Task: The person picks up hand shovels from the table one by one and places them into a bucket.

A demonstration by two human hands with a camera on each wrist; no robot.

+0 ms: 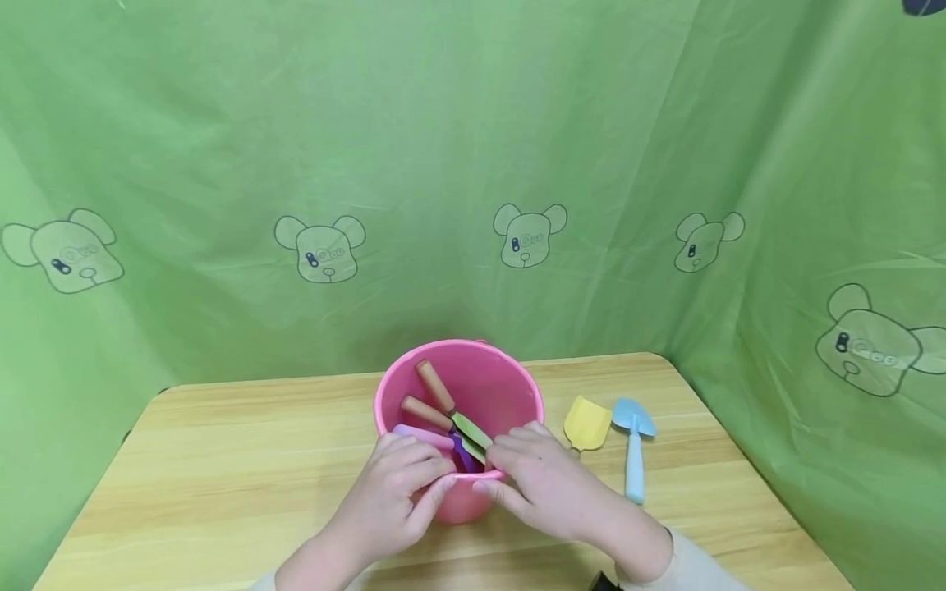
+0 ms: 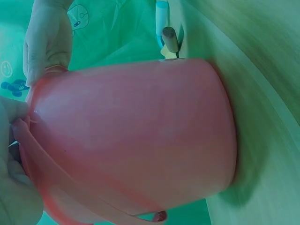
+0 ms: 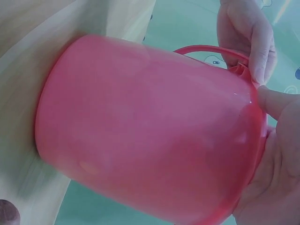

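Note:
A pink bucket point(image 1: 458, 499) stands upright on the table, its mouth tilted toward the head camera's view. My left hand point(image 1: 395, 488) grips the near rim on the left, thumb outside, close to where the bucket's pink handle point(image 2: 70, 180) joins. On the right, my right hand point(image 1: 550, 480) holds the same rim, fingers over the edge and thumb on the outer wall. Inside the bucket lie toy garden tools: two wooden handles point(image 1: 436, 386), green blades point(image 1: 470, 429), a lilac handle point(image 1: 423, 437) and a purple piece point(image 1: 464, 453). Their lower ends are partly hidden by the rim.
To the right of the bucket lie a yellow toy shovel point(image 1: 587, 423), partly behind my right hand, and a light blue trowel point(image 1: 634, 451). Green curtain point(image 1: 414, 164) printed with bear heads hangs behind and beside the wooden table point(image 1: 244, 468).

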